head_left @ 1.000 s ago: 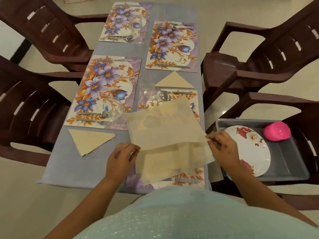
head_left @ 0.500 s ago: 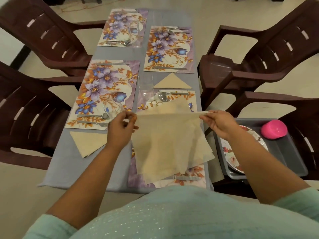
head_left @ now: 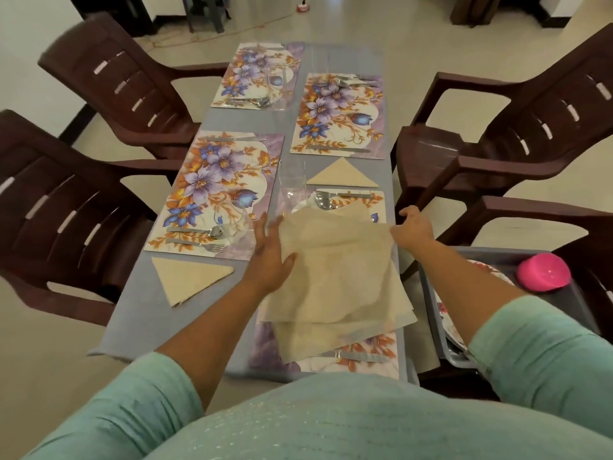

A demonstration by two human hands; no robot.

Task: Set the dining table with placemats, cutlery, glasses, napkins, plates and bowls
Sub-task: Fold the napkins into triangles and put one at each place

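A beige unfolded napkin is spread over other beige napkins on the near right floral placemat. My right hand pinches its far right corner. At its left edge, my left hand lies with straight fingers and the thumb on the cloth. Folded triangular napkins lie at the near left and between the right placemats. A knife shows below the napkins, a fork and spoon beyond them. Clear glasses stand by the placemats.
Four floral placemats with cutlery cover the grey table. Brown plastic chairs stand on both sides. On the chair at my right a grey tray holds a flowered plate and a pink bowl.
Both hands lifted the napkin's near edge and carried it forward, away from me. My left hand has since let go of its corner and opened flat at the left edge.
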